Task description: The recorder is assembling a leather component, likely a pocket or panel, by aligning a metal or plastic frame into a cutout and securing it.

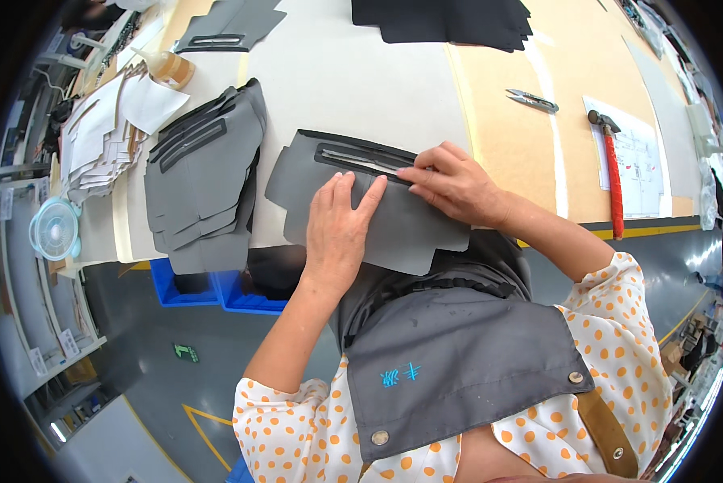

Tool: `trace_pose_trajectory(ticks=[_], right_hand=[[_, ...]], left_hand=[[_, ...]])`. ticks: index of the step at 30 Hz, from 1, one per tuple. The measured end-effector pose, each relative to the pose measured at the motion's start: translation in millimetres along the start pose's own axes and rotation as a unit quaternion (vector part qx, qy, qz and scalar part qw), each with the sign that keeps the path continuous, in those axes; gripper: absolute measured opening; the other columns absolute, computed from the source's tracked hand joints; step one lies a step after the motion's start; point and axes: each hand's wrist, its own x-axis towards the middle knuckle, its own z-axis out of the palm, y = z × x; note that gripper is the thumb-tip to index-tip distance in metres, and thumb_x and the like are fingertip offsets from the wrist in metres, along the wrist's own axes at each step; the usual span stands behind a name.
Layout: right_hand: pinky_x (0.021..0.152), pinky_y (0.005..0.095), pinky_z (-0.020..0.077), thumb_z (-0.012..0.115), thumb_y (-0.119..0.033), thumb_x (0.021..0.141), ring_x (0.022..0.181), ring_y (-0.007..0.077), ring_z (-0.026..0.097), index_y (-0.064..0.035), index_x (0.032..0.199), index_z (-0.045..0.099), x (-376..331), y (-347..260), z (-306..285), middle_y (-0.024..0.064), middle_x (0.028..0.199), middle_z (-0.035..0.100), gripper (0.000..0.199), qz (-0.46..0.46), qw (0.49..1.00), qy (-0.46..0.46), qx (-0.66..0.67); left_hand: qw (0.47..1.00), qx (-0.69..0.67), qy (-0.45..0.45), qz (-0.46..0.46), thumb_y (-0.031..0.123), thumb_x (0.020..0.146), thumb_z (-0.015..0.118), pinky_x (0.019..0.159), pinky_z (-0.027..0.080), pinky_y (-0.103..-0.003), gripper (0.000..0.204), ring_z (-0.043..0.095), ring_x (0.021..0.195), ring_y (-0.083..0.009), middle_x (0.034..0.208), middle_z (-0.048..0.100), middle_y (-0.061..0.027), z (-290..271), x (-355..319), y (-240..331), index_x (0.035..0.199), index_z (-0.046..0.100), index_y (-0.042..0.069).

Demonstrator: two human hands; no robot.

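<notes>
both hands (394, 205) flat on grey cut panel (414, 233)

Long worktable (361, 80), pale grey cover over the left part, tan board surface (498, 113) on the right. Lying on it: one flat grey cut panel with a slot opening (378, 217) at the near edge; stack of same grey cut panels (204, 185) just left; pile of white paper pieces (104, 137) far left; amber glue bottle (168, 68); black fabric sheets (450, 20) at far edge; metal thread snips (532, 100); red-handled hammer (613, 173) resting on a white printed sheet (639, 161).
</notes>
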Motion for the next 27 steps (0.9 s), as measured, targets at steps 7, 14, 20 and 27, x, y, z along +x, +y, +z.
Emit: trace_pose_trajectory(ticks=[7, 14, 20, 27], right_hand=[[0.083, 0.0378, 0.0567, 0.066, -0.013, 0.100, 0.100, 0.0289, 0.067, -0.0062, 0.119, 0.072, 1, 0, -10, 0.0144, 0.114, 0.067, 0.021, 0.230, 0.966, 0.082, 0.087], [0.079, 0.0348, 0.0580, 0.064, -0.011, 0.101, 0.089, 0.0239, 0.069, -0.0058, 0.115, 0.072, -13, -13, -32, 0.0119, 0.113, 0.068, 0.017, 0.292, 0.942, 0.091, 0.141], [0.083, 0.0360, 0.0568, 0.062, -0.006, 0.100, 0.101, 0.0251, 0.066, -0.0075, 0.115, 0.071, -26, -6, -31, 0.0094, 0.116, 0.067, 0.018, 0.258, 0.950, 0.093, 0.148], [0.101, 0.0388, 0.0478, 0.063, -0.001, 0.086, 0.117, 0.0255, 0.059, -0.0069, 0.126, 0.068, -26, 5, -10, 0.0050, 0.124, 0.066, 0.041, 0.103, 0.992, 0.014, -0.065]], left_hand=[[0.999, -0.017, 0.013, 0.032, -0.005, 0.086, 0.059, 0.114, 0.044, -0.047, 0.061, 0.053, 0.132, -0.0360, 0.136, 0.054, -0.0162, 5, -2, -1, 0.140, 0.063, 0.022], [0.960, -0.226, -0.139, 0.084, -0.021, 0.077, 0.043, 0.124, 0.030, -0.052, 0.061, 0.043, 0.147, -0.0379, 0.148, 0.055, -0.0138, -6, 48, -29, 0.119, 0.071, 0.011], [0.981, -0.180, 0.024, -0.072, -0.005, 0.094, 0.053, 0.106, 0.045, -0.048, 0.034, 0.056, 0.130, -0.0349, 0.136, 0.060, -0.0138, -12, 35, -10, 0.122, 0.067, 0.006], [0.996, -0.086, 0.027, -0.028, 0.008, 0.100, 0.054, 0.110, 0.041, -0.048, 0.031, 0.055, 0.129, -0.0330, 0.138, 0.058, -0.0136, 11, 60, -29, 0.131, 0.062, 0.010]])
